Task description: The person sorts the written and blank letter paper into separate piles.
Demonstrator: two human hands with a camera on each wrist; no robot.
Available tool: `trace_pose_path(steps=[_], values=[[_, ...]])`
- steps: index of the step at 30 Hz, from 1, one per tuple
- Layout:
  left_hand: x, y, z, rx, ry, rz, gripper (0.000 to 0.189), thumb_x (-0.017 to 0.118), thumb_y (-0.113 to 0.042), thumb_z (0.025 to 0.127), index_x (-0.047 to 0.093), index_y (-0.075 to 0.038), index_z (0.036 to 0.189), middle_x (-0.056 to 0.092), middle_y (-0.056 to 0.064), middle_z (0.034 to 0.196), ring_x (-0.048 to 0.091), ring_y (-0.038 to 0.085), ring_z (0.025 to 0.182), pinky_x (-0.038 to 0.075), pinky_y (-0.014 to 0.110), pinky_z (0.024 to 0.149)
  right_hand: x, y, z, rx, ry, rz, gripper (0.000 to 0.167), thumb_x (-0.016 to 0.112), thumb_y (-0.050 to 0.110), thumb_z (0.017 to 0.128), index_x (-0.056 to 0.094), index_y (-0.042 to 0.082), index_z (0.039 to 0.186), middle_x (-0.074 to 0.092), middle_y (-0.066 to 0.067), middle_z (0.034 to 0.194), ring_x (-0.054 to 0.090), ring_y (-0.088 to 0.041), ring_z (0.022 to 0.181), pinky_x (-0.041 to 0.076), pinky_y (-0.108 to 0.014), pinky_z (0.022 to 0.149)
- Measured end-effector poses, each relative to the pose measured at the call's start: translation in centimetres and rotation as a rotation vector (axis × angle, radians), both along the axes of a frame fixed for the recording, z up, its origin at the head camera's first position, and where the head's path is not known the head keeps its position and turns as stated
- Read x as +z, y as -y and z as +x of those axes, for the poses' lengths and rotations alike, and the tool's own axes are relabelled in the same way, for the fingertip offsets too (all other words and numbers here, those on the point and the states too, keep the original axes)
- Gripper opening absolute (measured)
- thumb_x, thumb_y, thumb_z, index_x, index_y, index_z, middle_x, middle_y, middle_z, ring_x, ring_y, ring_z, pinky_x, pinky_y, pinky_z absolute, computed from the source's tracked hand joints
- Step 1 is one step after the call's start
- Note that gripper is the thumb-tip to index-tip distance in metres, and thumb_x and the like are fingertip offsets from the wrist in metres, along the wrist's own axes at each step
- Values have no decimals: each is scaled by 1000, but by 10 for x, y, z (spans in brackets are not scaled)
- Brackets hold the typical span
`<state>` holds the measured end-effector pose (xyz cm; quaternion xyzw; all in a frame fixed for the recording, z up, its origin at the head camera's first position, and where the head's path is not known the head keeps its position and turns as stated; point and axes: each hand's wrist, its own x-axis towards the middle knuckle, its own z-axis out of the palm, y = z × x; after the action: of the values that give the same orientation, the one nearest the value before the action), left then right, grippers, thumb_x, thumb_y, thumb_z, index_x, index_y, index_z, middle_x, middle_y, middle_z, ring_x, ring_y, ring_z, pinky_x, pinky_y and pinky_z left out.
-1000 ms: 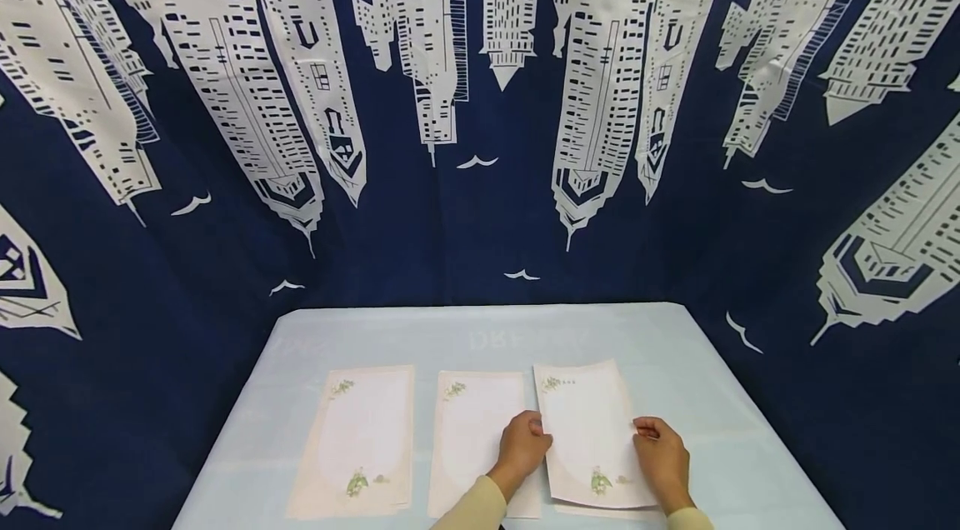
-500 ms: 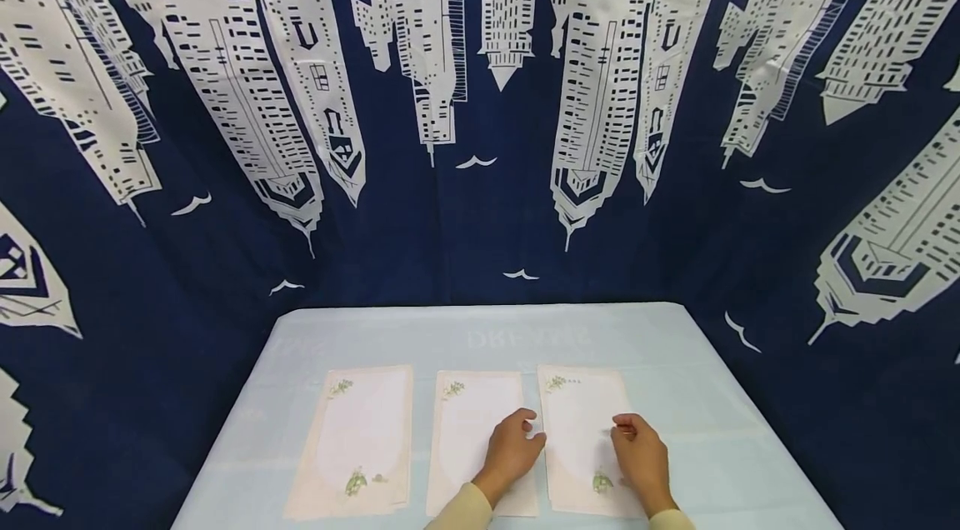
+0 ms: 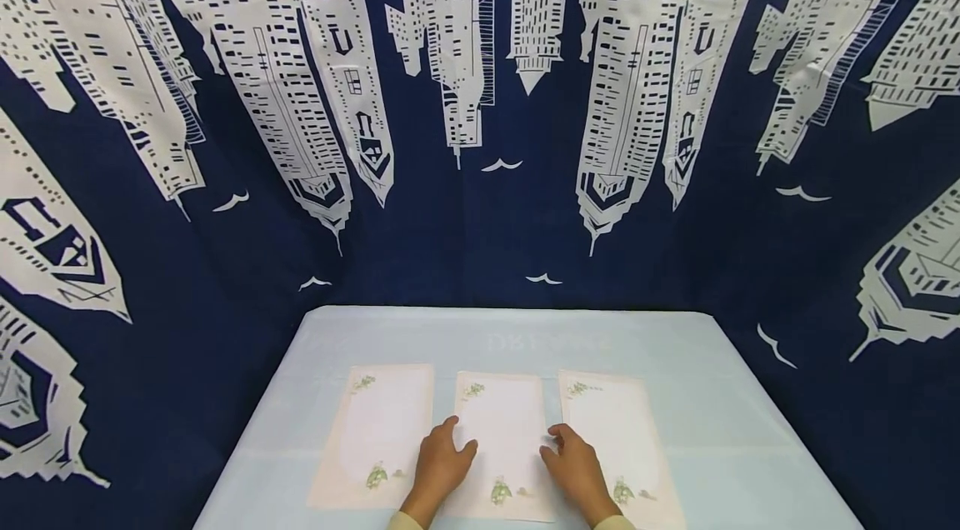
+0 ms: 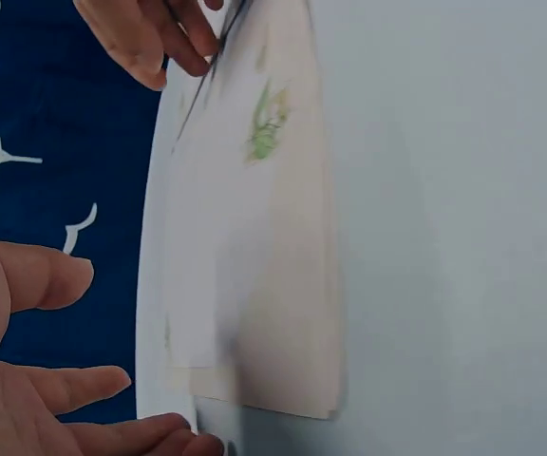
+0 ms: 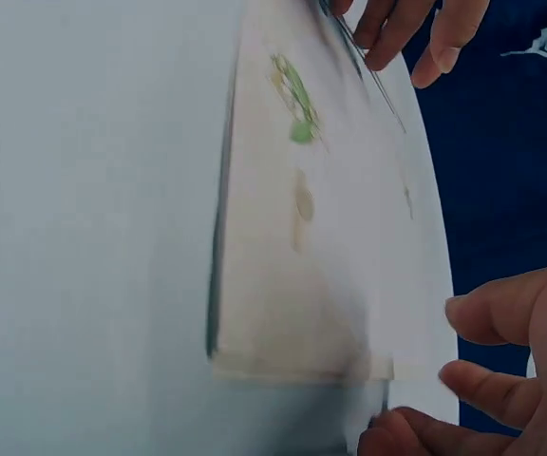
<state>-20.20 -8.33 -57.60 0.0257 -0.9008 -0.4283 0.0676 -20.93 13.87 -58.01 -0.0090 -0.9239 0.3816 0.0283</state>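
Note:
Three pale pink paper sheets with green floral prints lie side by side on the table. My left hand [image 3: 442, 462] hovers at the left edge of the middle sheet [image 3: 501, 422], thumb and fingers spread. At that sheet's right edge is my right hand [image 3: 576, 467], fingers loosely bent, nothing in them. In the left wrist view, layered edges show on the paper [image 4: 283, 285], with the left hand's fingers [image 4: 74, 385] apart beside it. The right wrist view has the same floral paper [image 5: 292, 285] between both hands.
The left sheet [image 3: 382, 430] lies beside the left hand, and the right sheet [image 3: 618, 430] lies partly behind the right hand. A light blue-white table [image 3: 720, 413] carries them. Behind and around it hangs a navy cloth [image 3: 465, 263] printed with white buildings.
One second ago both hands held the top sheet at the right, slightly raised. It was laid flat and let go, and both hands moved left to the middle sheet. The head view has shifted slightly.

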Motion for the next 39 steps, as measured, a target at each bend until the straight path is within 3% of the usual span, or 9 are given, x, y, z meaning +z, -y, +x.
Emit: trace_pose_path(steps=[4, 10, 13, 16, 21, 24, 29, 32, 39], values=[[-5, 1, 5, -48, 48, 31, 55, 76, -18, 87, 57, 13, 128, 61, 36, 124, 57, 55, 116, 46, 63, 97, -1, 8, 5, 3, 18, 27, 37, 76, 12, 85, 65, -7, 115, 69, -26, 105, 67, -46, 100, 55, -57, 83], [-7, -4, 8, -49, 35, 36, 52, 75, -20, 88, 60, 8, 129, 62, 32, 127, 58, 52, 118, 45, 63, 99, -6, 17, 9, 33, -23, 30, 34, 76, 12, 85, 67, -4, 114, 70, -25, 107, 67, -46, 103, 54, -57, 86], [-5, -3, 9, -22, 23, 66, 50, 75, -18, 87, 62, 7, 128, 62, 31, 128, 58, 52, 119, 45, 63, 98, -7, 20, 10, 26, -37, 24, 33, 76, 12, 85, 68, -1, 113, 71, -23, 107, 68, -42, 103, 55, -55, 86], [-3, -2, 9, 24, -2, 129, 47, 75, -13, 87, 62, 7, 127, 61, 32, 128, 58, 51, 119, 46, 62, 97, -7, 21, 9, -11, -61, -1, 29, 76, 9, 84, 69, 0, 111, 72, -17, 101, 70, -34, 92, 57, -49, 77], [-3, 1, 6, 124, -56, 241, 44, 72, 0, 83, 63, 6, 125, 65, 30, 121, 67, 42, 103, 54, 55, 83, -7, 24, 7, -98, -151, -84, 23, 76, 3, 83, 71, 3, 105, 72, -12, 100, 67, -21, 81, 56, -37, 67], [-4, 2, 3, 160, -41, 344, 50, 68, 8, 80, 60, 8, 130, 63, 30, 122, 67, 38, 98, 57, 48, 77, -9, 25, 5, -119, -189, -146, 23, 76, -2, 82, 71, 2, 104, 71, -14, 103, 69, -23, 83, 58, -34, 68], [-8, 4, 1, 207, 14, 520, 58, 63, 14, 78, 53, 10, 135, 58, 33, 121, 65, 41, 101, 59, 44, 80, -10, 27, 3, -152, -206, -250, 25, 75, -9, 80, 70, 0, 103, 71, -13, 97, 71, -25, 84, 59, -32, 73], [-9, 7, 1, 209, 22, 536, 58, 62, 14, 78, 53, 12, 135, 64, 28, 112, 67, 39, 97, 59, 43, 78, -7, 29, 4, -170, -213, -283, 22, 74, -10, 80, 71, 0, 100, 71, -9, 92, 70, -23, 81, 58, -29, 73], [-3, 30, -2, 214, -8, 459, 36, 66, 9, 80, 67, 12, 116, 72, 17, 93, 70, 32, 87, 58, 38, 72, 2, 41, 2, -184, -215, -318, 14, 73, -6, 84, 75, 3, 94, 73, -7, 89, 67, -19, 78, 55, -25, 67]])
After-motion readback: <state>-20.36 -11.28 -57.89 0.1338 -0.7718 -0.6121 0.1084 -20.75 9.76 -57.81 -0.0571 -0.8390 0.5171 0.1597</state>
